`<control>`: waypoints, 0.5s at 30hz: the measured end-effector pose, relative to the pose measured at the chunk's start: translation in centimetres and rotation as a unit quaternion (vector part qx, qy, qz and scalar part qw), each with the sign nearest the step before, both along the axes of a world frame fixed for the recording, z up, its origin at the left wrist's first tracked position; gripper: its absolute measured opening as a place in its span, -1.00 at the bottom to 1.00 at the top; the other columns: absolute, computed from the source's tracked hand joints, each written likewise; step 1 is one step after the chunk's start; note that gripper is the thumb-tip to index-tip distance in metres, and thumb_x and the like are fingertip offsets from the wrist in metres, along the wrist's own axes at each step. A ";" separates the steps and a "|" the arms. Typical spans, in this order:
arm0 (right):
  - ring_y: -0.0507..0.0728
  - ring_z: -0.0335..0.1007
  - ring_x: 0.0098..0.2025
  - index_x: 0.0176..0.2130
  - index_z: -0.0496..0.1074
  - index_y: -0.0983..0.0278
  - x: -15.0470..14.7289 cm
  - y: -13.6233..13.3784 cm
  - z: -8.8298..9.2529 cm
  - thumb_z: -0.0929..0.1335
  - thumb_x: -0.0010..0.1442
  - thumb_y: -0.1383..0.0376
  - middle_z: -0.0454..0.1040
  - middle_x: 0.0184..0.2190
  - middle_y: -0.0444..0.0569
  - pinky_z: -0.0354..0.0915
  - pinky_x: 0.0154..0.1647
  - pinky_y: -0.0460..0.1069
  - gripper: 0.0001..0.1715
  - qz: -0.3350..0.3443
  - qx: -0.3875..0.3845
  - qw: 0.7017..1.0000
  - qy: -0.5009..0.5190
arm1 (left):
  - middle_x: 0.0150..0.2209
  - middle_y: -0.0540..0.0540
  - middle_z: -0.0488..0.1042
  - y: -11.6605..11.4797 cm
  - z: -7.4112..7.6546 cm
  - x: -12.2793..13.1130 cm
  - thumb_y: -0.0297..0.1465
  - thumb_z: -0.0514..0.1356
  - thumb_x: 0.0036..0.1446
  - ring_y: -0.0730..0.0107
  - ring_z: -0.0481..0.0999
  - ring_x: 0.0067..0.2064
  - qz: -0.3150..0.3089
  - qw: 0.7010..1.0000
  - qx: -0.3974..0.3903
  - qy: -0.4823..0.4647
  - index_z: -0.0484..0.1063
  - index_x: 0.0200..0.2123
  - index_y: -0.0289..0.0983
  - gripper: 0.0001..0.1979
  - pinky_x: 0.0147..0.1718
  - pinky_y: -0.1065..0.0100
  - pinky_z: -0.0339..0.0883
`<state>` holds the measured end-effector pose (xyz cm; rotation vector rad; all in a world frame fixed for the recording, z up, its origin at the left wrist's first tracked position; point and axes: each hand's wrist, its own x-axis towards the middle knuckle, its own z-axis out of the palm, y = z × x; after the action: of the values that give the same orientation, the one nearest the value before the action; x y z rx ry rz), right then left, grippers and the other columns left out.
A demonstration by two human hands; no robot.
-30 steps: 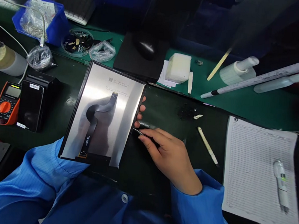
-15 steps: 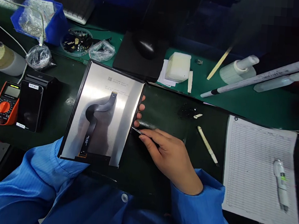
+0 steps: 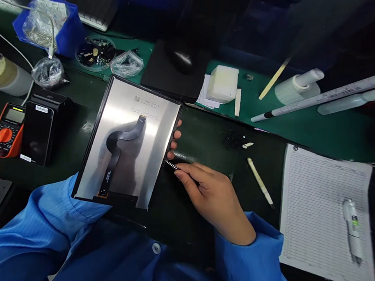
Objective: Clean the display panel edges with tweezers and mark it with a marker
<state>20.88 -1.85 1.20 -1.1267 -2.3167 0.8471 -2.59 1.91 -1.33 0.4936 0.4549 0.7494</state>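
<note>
A display panel (image 3: 153,164) lies across my left hand (image 3: 174,140), its silver metal back facing up and tilted. Only the fingertips of that hand show, curled round the panel's right edge; the palm is hidden beneath. A dark, curved flex cable (image 3: 114,143) runs down the panel's back from a small connector to the lower edge. My right hand (image 3: 208,189) pinches a thin metal tool, perhaps tweezers (image 3: 171,165), between thumb and index finger. The tool's tip is at the panel's right edge, just below my left fingertips; whether it touches I cannot tell.
Left stand an orange multimeter (image 3: 6,132) and a dark phone-like device (image 3: 37,133). Behind are a blue bin (image 3: 68,29), a dish of small parts (image 3: 95,57), a mouse (image 3: 181,57) and a white foam block (image 3: 223,85). A brush-like stick (image 3: 259,183) and a printed sheet (image 3: 317,220) lie right.
Almost nothing differs. The panel has shifted very slightly left, and the tool's tip sits a touch lower along its right edge.
</note>
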 end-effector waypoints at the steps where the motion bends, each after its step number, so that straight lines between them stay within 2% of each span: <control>1: 0.10 0.59 -0.30 -0.09 0.55 0.19 0.0 0.0 0.0 0.32 0.35 0.27 0.64 -0.28 -0.07 0.50 -0.30 -0.02 -0.79 -0.003 -0.010 1.000 0.002 | 0.33 -0.38 0.15 0.1 0.0 -0.1 0.05 0.01 0.29 -0.53 -0.04 0.34 0.000 1.000 -0.006 0.003 -0.07 0.36 -0.45 -0.17 0.16 -0.41 0.00; 5: 0.06 0.53 -0.46 -0.08 0.51 0.22 -0.1 -0.2 0.2 0.38 0.30 0.23 0.61 -0.42 -0.14 0.45 -0.47 -0.07 -0.80 -0.019 -0.042 0.999 0.009 | 0.30 -0.40 0.18 0.2 0.0 0.0 0.04 -0.06 0.32 -0.54 -0.03 0.33 0.003 1.000 -0.019 0.006 -0.09 0.35 -0.50 -0.18 0.13 -0.45 -0.01; 7: 0.07 0.55 -0.41 -0.12 0.52 0.21 -0.1 -0.2 0.2 0.37 0.31 0.25 0.62 -0.38 -0.12 0.46 -0.42 -0.05 -0.83 -0.013 -0.030 0.999 0.010 | 0.29 -0.40 0.20 0.3 0.0 0.0 0.02 -0.09 0.34 -0.51 -0.01 0.33 0.008 1.000 -0.015 0.004 -0.09 0.35 -0.51 -0.20 0.13 -0.42 0.01; 9: 0.11 0.58 -0.30 -0.12 0.54 0.20 -0.1 -0.1 0.1 0.35 0.32 0.26 0.63 -0.27 -0.07 0.50 -0.30 -0.01 -0.83 -0.006 -0.014 1.000 0.010 | 0.28 -0.38 0.22 0.4 -0.1 -0.1 0.01 -0.02 0.32 -0.47 0.02 0.33 0.007 1.000 -0.010 0.004 -0.08 0.35 -0.50 -0.20 0.15 -0.38 0.04; 13: 0.11 0.59 -0.27 -0.09 0.56 0.20 0.0 0.0 -0.1 0.32 0.35 0.28 0.64 -0.24 -0.06 0.51 -0.28 -0.01 -0.78 0.001 0.001 1.000 0.003 | 0.26 -0.37 0.26 0.3 -0.3 0.0 0.08 0.09 0.23 -0.44 0.07 0.31 -0.008 1.000 -0.002 0.024 -0.01 0.33 -0.46 -0.12 0.14 -0.32 0.11; 15: 0.11 0.60 -0.26 -0.07 0.55 0.21 0.0 0.0 -0.1 0.31 0.36 0.29 0.64 -0.24 -0.07 0.51 -0.26 -0.02 -0.77 0.002 0.000 1.000 0.003 | 0.22 -0.38 0.30 -0.1 -0.5 0.5 0.14 0.08 0.19 -0.42 0.09 0.30 0.039 0.997 0.011 0.059 0.04 0.31 -0.48 -0.08 0.13 -0.31 0.13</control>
<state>20.90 -1.90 1.15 -1.1181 -2.3150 0.8514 -2.07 1.78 -1.79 0.5448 0.5785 0.8042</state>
